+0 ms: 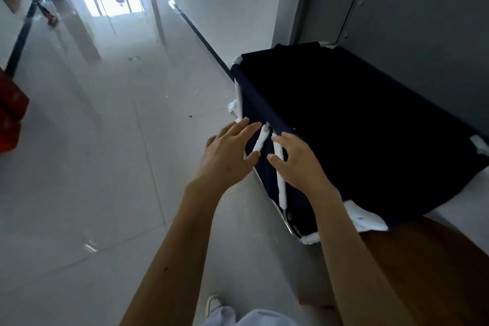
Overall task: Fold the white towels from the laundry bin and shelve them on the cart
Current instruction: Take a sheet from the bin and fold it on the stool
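1. Pale trousers (pixel 251 319) and a white shoe (pixel 213 304) sit at the bottom edge, with both bare forearms reaching out above them.
2. On the left hand (pixel 227 153) the fingers are straight and spread and hold nothing. The tips are over a white padded bar (pixel 260 141) on the near side of the laundry bin (pixel 357 119).
3. On the right hand (pixel 297 164) the fingers are loosely bent and hold nothing, just right of a second padded bar (pixel 281 180). Can't tell if either hand actually touches.
4. That bin is dark navy fabric stretching away beyond the fingers, and it's too dark inside to spot any towels.
5. Right of the right fingers, its far edge runs close along a grey wall (pixel 423 21). A brown wooden surface (pixel 423 259) sits nearer than the wrist.
6. Left of the left fingers there's a wide stretch of glossy tiled floor (pixel 105 167) running down a corridor.
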